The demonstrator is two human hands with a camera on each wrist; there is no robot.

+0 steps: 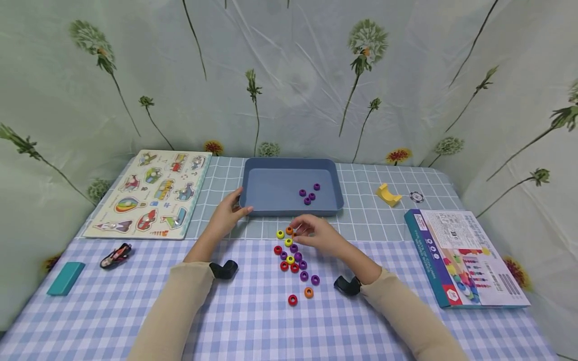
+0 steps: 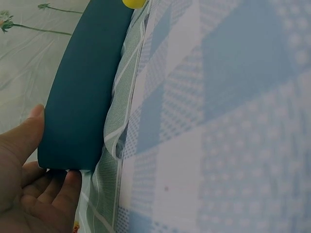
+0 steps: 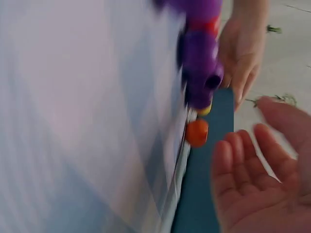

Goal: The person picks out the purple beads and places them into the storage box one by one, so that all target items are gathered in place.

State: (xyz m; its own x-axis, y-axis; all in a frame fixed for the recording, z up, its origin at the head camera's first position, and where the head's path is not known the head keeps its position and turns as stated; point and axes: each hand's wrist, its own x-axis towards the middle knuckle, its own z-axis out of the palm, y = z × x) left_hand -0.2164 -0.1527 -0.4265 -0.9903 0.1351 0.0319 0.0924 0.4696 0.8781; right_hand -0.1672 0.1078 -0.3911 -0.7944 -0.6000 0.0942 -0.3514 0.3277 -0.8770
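Note:
My left hand (image 1: 229, 213) grips the near left corner of a blue-grey tray (image 1: 289, 212); in the left wrist view the thumb lies against one side of the tray (image 2: 77, 97) and the fingers bend about its corner. Purple beads (image 1: 312, 196) lie in the tray's right half. My right hand (image 1: 318, 233) hovers at the far end of a loose bead group, before the tray. Its fingers bend loosely, and the right wrist view shows no bead between thumb and fingers. An orange bead (image 3: 197, 133) lies nearby. Red (image 1: 277, 249), yellow (image 1: 280, 234) and purple beads (image 1: 315, 280) are scattered toward me.
A picture puzzle board (image 1: 153, 195) lies at the left, with a small dark toy figure (image 1: 116, 256) and a teal block (image 1: 65, 278) nearer. To the right are a yellow curved piece (image 1: 388, 195), a round black-and-white disc (image 1: 416, 197) and a boxed toy set (image 1: 469, 258).

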